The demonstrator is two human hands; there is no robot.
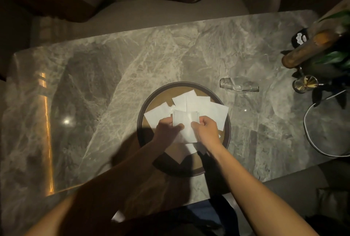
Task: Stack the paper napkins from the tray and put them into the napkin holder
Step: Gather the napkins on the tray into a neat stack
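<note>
A round dark tray [140,114] sits at the middle of the marble table, holding several white paper napkins [200,105] strewn loosely across it. Over the tray's middle I hold a small stack of napkins [186,121] between both hands. My left hand [167,128] pinches its left edge and my right hand [206,128] pinches its right edge. A clear napkin holder [239,84] stands on the table just beyond the tray, to the right. More napkins lie under my wrists, partly hidden.
At the right end of the table stand a wooden-handled object [305,50], a small metal cup of toothpicks [303,84], green leaves [333,58] and a looping white cable [310,135]. Cushioned seats [170,8] lie beyond the far edge.
</note>
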